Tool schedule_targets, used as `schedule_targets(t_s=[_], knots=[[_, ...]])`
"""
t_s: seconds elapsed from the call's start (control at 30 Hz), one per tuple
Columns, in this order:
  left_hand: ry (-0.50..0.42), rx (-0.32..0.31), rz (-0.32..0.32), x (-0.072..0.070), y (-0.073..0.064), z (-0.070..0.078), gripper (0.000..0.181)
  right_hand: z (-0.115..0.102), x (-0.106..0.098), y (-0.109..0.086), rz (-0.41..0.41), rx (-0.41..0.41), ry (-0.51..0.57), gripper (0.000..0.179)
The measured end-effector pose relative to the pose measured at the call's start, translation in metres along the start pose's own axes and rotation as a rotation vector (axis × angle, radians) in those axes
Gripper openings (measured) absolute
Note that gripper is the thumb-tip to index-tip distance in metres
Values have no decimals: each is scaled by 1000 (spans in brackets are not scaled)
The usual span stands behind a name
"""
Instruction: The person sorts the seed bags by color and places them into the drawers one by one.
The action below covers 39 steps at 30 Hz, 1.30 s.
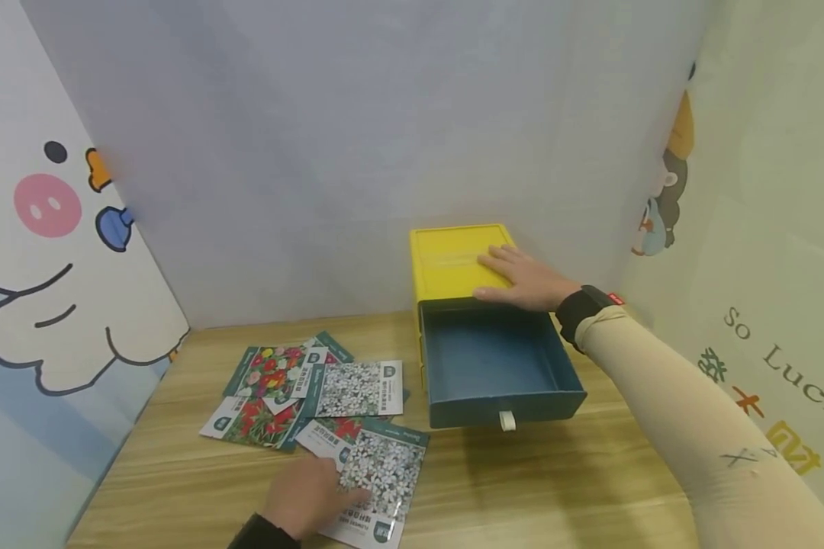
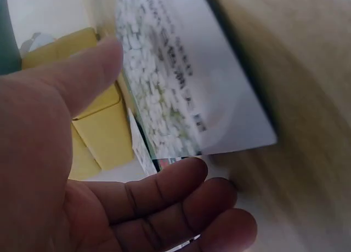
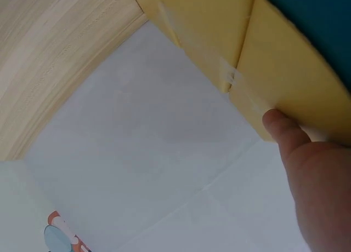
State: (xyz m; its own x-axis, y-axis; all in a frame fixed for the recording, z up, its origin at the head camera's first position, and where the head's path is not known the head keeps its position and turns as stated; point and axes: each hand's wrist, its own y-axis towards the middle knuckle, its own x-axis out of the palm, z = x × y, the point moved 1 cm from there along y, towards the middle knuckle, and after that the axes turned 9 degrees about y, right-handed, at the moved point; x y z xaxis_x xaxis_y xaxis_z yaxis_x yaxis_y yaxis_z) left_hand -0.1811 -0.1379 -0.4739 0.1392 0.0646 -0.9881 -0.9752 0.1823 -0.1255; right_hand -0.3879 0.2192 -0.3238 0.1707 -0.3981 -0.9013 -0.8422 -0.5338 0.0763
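My left hand is at the left edge of a white-flower seed packet near the table's front. In the left wrist view, the thumb lies by the packet's flower picture, and loosely bent fingers sit past its edge without gripping it. My right hand rests with spread fingers on top of a yellow box. The box's dark blue drawer is pulled out, with nothing seen inside. In the right wrist view, one digit touches the yellow box.
Several more seed packets overlap in a loose pile left of the drawer, some with red flowers. A white pull tab sticks out from the drawer front. Pale curtains close off the back and sides of the wooden table.
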Motion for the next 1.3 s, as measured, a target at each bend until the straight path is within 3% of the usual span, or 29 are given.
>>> schedule_targets(t_s=[0.1,0.33,0.43,0.67,0.9,1.03,1.17,1.3], knots=[[12,7,2,3,0,0,58,1,0,0,2,-1,3,83],[-12,-49,-82,7,2,1,63,2,0,0,-4,6,-6,85],[-38,-52,-68,9,0,-1,61,1,-1,0,-3,7,9,85],[-279,-59,-62,9,-6,-12,55,-3,-1,0,-6,12,8,86],[-336,-96,-64,7,-2,-20,64,-6,-3,6,-9,-1,0,85],[-448,-97,-72,6,0,-24,54,-7,-3,7,-14,-2,-14,85],[-521,-83,-26,-1,1,-27,41,-7,-4,6,-9,-1,-4,84],[-611,-107,13,-8,0,-28,34,-7,-4,5,-8,-7,2,84]])
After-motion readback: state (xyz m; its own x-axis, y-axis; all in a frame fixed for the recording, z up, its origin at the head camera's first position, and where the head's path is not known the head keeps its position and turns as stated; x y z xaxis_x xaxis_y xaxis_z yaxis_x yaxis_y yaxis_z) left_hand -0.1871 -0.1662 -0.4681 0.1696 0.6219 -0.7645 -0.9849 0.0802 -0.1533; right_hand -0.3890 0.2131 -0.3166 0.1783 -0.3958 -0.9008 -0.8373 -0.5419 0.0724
